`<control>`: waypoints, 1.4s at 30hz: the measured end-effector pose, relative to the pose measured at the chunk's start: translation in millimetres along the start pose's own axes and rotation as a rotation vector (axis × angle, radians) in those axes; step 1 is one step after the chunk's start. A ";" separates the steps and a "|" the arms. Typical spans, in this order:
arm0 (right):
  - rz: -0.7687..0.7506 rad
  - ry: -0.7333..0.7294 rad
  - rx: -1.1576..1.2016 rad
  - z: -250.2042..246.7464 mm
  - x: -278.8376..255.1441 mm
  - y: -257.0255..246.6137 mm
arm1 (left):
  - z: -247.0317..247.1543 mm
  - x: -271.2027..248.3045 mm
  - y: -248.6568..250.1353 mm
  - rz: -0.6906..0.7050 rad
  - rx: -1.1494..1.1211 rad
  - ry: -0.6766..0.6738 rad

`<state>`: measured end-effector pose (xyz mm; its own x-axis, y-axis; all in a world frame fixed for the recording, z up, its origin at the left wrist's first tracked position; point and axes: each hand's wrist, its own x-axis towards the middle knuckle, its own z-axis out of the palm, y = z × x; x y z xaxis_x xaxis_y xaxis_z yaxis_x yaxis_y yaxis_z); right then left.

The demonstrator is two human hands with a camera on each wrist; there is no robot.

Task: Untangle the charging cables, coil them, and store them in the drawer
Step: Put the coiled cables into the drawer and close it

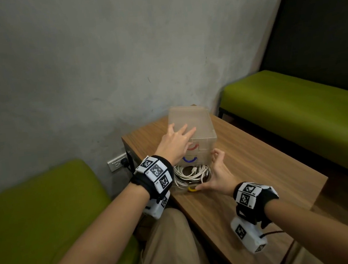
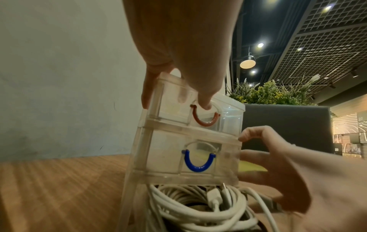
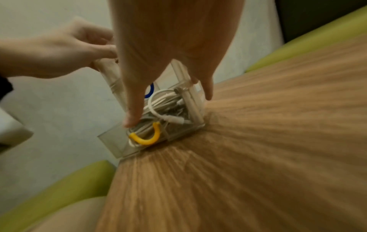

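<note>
A clear plastic drawer unit (image 1: 198,127) stands on the wooden table (image 1: 257,161), with a red handle (image 2: 206,124), a blue handle (image 2: 198,170) and a yellow handle (image 1: 193,189). The bottom drawer (image 3: 113,141) is pulled out and holds coiled white charging cables (image 1: 191,174) (image 2: 188,208) (image 3: 166,103). My left hand (image 1: 176,140) rests flat on the unit's top, fingers spread. My right hand (image 1: 214,175) spans the drawer: its thumb presses the front rim beside the yellow handle, and its loosely curled fingers touch the unit's right side.
The table stands in a corner against a grey wall. Green benches sit at the left (image 1: 37,210) and back right (image 1: 294,102). A wall socket (image 1: 116,162) with a black plug is left of the table. My legs are under the table's near edge.
</note>
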<state>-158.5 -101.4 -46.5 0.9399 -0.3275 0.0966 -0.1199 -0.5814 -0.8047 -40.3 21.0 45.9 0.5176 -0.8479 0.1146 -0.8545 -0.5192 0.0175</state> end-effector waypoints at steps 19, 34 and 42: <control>0.044 0.288 -0.085 3.4 20.9 9.8 | 5.6 4.8 2.7 -0.027 -0.016 0.039; 0.133 0.129 -0.085 -7.0 26.1 8.1 | 71.7 -28.3 -35.5 -0.400 -0.732 -0.204; 0.184 0.138 0.022 -2.7 33.5 10.8 | 77.5 -22.5 -32.6 -0.484 -0.869 -0.065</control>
<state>-129.2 -120.6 -50.3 0.8500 -0.5263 0.0246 -0.2773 -0.4865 -0.8285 -20.5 48.7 -34.2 0.7980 -0.5835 -0.1507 -0.2735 -0.5735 0.7722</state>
